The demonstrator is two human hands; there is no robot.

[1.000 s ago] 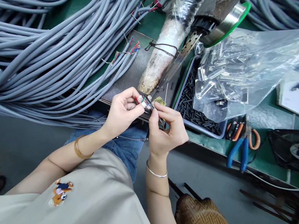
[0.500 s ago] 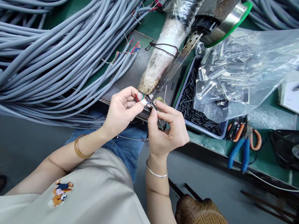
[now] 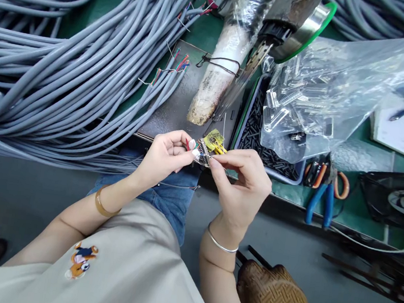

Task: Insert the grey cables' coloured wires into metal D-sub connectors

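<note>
Thin coloured wires [image 3: 189, 144] are pinched between the thumb and fingers of my left hand [image 3: 165, 159], at the edge of the bench. Their ends meet a small metal connector [image 3: 204, 152]. My right hand [image 3: 244, 182] is closed on the connector's right end, its thumb and forefinger together. Just behind the connector lies a yellow piece [image 3: 213, 139] on the dark metal plate [image 3: 179, 99]. The soldering iron's metal tip part [image 3: 247, 73] and a white wrapped tube [image 3: 217, 79] point down toward the plate, above the hands.
Grey cables [image 3: 85, 76] cover the left side. On the right are a tray of black pieces [image 3: 301, 177], a plastic bag of metal parts [image 3: 302, 95], blue-handled pliers [image 3: 321, 202] and a solder spool [image 3: 307, 31]. A woven stool [image 3: 275, 300] stands below.
Both hands have moved down, away from the wrapped tube's end. My right hand has also shifted right and turned, and more of the connector and the yellow piece shows.
</note>
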